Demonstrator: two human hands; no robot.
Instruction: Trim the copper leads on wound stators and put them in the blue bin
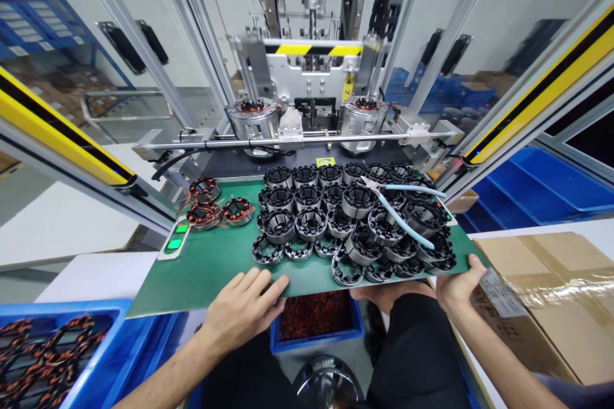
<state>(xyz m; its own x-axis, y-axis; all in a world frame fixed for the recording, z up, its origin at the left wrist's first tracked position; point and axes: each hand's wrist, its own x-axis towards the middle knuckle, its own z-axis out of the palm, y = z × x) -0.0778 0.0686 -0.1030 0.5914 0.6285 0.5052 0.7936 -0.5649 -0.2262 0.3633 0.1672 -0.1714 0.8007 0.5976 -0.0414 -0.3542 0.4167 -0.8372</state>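
My left hand (252,303) rests at the front edge of a green work board (215,278), fingers laid over its edge. At the board's right corner, my right hand (458,284) grips the edge with the thumb on top; its other fingers are hidden. Several bare black-and-silver stator cores (311,223) stand in rows, some stacked. Blue-handled cutting pliers (400,211) lie across the cores on the right with their jaws apart. On the left sit 3 stators wound with copper wire (237,211), loose wire ends sticking out.
Behind the board stands a winding machine (311,80) with two cylindrical fixtures. Yellow-and-black posts flank it. A blue bin (110,313) of wound stators is at lower left, a bin of copper scraps (316,316) below the board, and a cardboard box (551,294) at right.
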